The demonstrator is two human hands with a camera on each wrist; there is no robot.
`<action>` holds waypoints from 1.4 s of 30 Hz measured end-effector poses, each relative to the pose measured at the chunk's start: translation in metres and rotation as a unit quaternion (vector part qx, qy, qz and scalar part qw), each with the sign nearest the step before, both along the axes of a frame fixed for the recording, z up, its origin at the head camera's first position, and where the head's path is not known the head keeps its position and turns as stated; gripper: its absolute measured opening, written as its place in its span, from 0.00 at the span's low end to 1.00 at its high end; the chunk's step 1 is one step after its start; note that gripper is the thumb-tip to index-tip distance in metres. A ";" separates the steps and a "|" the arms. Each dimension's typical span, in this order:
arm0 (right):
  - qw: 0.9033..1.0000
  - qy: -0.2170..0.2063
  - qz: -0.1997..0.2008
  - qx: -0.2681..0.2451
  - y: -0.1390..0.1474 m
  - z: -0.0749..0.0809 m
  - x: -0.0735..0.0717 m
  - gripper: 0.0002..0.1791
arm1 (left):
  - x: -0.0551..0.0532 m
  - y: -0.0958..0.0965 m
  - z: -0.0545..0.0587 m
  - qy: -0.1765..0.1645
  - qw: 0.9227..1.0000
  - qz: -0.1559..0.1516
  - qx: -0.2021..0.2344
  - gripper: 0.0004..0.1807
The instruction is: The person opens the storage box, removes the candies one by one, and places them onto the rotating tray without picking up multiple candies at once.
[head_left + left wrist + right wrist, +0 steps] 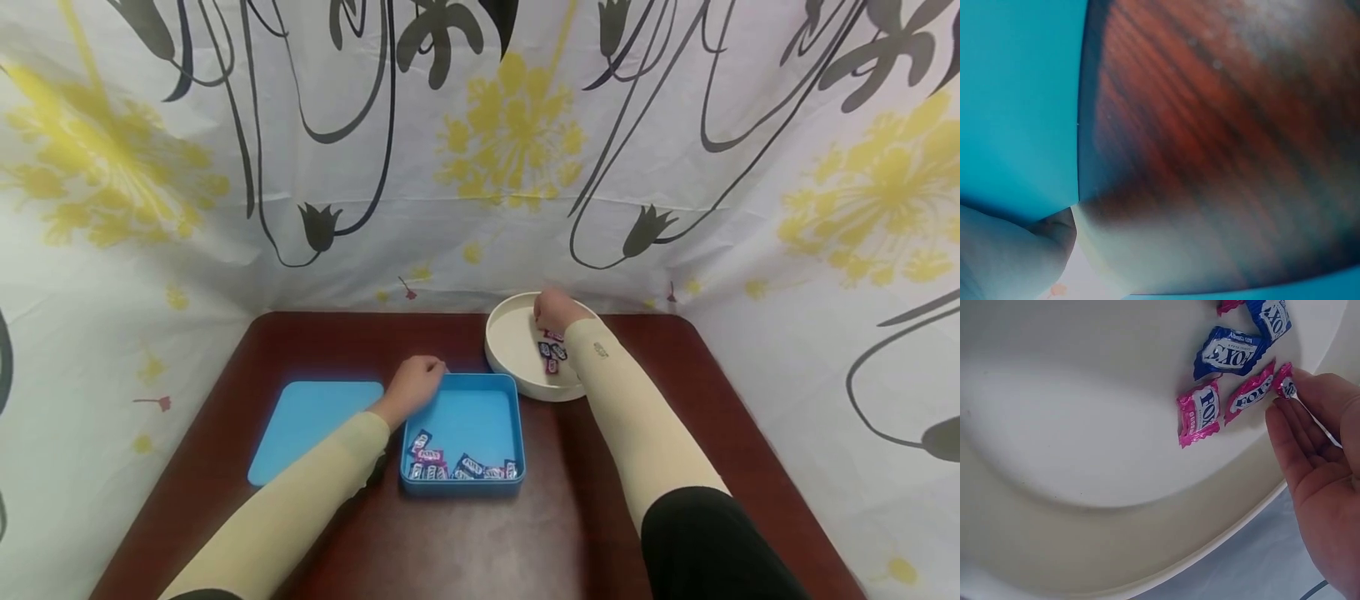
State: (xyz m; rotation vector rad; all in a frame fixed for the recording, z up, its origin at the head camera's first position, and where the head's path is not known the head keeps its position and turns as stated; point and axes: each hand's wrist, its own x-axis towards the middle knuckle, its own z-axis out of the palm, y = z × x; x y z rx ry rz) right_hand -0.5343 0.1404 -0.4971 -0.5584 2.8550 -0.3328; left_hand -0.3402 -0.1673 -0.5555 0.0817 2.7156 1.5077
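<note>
Patterned cloth, white with grey stems and yellow blooms, hangs round the far side, left and right; dark red-brown worktop [525,550] below. From my remote seat: main item is a pink candy [1285,384], low inside the white bowl [513,337] at the far right. My right hand [1329,487] pinches it between thumb and fingers, over the bowl's far side. A second pink candy [1250,394] lies right beside it; can't tell if they touch. More loose in the bowl: a third pink candy [1199,412] and two blue candies [1229,353], those two overlapping.

Left of the bowl, nearer: blue box [462,486], with wrapped candies [431,457] bunched mostly along its near wall, far part of its floor bare. My left hand [412,385] is at the box's far left corner; its fingers are mostly hidden, so can't tell whether they grasp the rim. Left of that, a flat blue panel [315,417], maybe the lid.

Step in hand, I'd judge: picking a single candy out of the bowl. Next move calls for a firm pinch and a lift clear of the neighbouring wrapper and the bowl rim. Risk: dragging the second one along.
</note>
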 end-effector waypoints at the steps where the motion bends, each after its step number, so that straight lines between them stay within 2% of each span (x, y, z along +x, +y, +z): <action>1: 1.000 0.001 -0.001 0.000 0.001 -0.001 0.000 0.13 | 0.000 0.000 0.000 0.000 1.000 -0.002 0.001 0.25; 4: 1.000 0.002 -0.004 -0.004 0.003 -0.005 0.000 0.14 | 0.001 0.002 0.001 -0.002 1.000 -0.004 -0.001 0.25; 5: 1.000 0.003 -0.004 -0.004 0.003 -0.004 0.001 0.13 | 0.009 0.006 0.013 -0.013 1.000 0.004 -0.010 0.24; 16: 1.000 -0.010 -0.013 -0.022 0.003 0.011 0.011 0.18 | 0.008 0.005 0.013 -0.010 1.000 0.005 -0.013 0.24; 22: 0.999 0.015 0.024 -0.022 0.004 0.012 0.013 0.18 | 0.008 0.005 0.014 -0.011 1.000 0.004 -0.010 0.24; 25: 0.998 0.034 0.040 -0.028 0.003 0.014 0.018 0.17 | 0.010 0.005 0.016 -0.010 1.000 0.005 -0.007 0.25; 30: 0.996 0.048 0.057 -0.057 0.002 0.024 0.038 0.15 | 0.013 0.007 0.019 -0.011 1.000 0.006 -0.007 0.25; 35: 0.993 0.061 0.069 -0.076 -0.001 0.039 0.071 0.14 | 0.013 0.007 0.019 -0.010 1.000 0.003 -0.007 0.26; 42: 0.976 0.090 0.153 -0.127 -0.020 0.050 0.115 0.10 | 0.013 0.006 0.020 -0.015 1.000 0.003 -0.007 0.26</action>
